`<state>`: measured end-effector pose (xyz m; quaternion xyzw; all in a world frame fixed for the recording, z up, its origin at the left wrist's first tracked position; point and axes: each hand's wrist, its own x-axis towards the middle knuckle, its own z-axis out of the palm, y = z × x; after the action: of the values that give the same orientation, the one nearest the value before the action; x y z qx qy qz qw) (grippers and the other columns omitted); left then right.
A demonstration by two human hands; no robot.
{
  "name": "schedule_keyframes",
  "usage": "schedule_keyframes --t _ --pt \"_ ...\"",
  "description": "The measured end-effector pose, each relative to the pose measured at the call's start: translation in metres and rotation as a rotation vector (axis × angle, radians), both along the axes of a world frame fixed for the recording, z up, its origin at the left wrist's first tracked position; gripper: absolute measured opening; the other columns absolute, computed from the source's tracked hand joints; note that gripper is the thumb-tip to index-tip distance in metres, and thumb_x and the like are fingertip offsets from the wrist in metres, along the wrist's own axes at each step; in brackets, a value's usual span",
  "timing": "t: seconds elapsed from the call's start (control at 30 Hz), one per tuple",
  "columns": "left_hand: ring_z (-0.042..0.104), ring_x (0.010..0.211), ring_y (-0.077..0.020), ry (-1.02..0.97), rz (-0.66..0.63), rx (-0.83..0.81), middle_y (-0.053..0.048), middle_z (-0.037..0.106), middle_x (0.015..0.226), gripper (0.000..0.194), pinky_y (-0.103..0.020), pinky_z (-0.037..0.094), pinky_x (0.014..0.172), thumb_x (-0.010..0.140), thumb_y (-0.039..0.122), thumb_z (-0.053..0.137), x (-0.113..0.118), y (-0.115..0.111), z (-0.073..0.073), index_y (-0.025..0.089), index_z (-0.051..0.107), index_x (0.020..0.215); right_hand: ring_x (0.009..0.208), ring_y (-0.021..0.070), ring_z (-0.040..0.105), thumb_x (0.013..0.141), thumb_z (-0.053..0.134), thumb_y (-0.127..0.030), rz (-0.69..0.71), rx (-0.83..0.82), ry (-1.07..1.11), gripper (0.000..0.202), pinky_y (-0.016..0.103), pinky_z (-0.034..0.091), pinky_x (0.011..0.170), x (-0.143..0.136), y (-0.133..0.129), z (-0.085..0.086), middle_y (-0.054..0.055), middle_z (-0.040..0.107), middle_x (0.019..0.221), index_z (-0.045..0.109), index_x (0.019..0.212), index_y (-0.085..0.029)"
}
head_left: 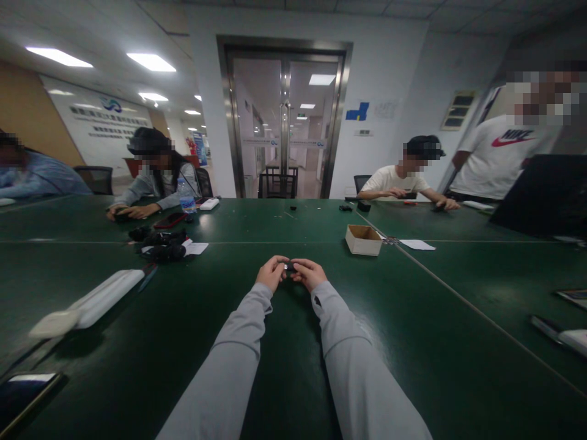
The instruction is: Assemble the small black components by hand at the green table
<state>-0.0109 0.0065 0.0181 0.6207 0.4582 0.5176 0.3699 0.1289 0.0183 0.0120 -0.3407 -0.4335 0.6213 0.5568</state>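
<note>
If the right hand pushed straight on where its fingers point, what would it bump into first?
The right hand points toward the left hand, so first comes the small dark object between them, then, probably, the left hand itself; exact depth is hard to judge.

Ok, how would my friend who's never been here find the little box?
Over the big green table, find the right hand closest to you. Look farther away and to the right, beside the pale seam. The box there has whitish sides, a brown inside and an open top, unlike the flat white paper to its right.
</note>
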Motion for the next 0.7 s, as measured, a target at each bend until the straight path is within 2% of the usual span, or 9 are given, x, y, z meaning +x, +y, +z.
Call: schedule_keyframes --t 0.13,0.37,0.7 --pt "0.046 0.043 -0.0076 -0.017 -0.02 -0.01 0.002 0.052 0.052 0.025 -0.018 0.038 0.045 0.074 0.028 0.043 0.0 0.0005 -0.0008 0.016 0.058 0.09 0.049 0.013 0.059 0.067 0.065 -0.008 0.001 -0.001 0.004 0.012 0.017 0.048 0.043 -0.0001 -0.0004 0.0013 0.006 0.063 0.062 0.063 0.079 -0.01" --pt "0.048 0.049 -0.008 -0.074 -0.012 0.019 0.002 0.052 0.059 0.028 -0.017 0.04 0.044 0.066 0.02 0.052 0.0008 -0.0052 0.0039 0.016 0.056 0.093 0.048 0.0126 0.059 0.068 0.064 -0.007 -0.02 -0.015 0.006 0.009 0.017 0.048 0.041 -0.0005 -0.0021 0.0038 0.005 0.062 0.061 0.064 0.076 -0.011" --pt "0.046 0.044 -0.0072 -0.06 -0.022 0.021 0.002 0.052 0.052 0.021 -0.017 0.038 0.042 0.071 0.028 0.05 0.0012 -0.0063 0.004 0.014 0.058 0.085 0.05 0.0133 0.059 0.068 0.063 -0.007 0.007 -0.01 0.004 0.012 0.017 0.048 0.043 0.0003 0.0001 0.0019 0.006 0.063 0.061 0.063 0.08 -0.011"
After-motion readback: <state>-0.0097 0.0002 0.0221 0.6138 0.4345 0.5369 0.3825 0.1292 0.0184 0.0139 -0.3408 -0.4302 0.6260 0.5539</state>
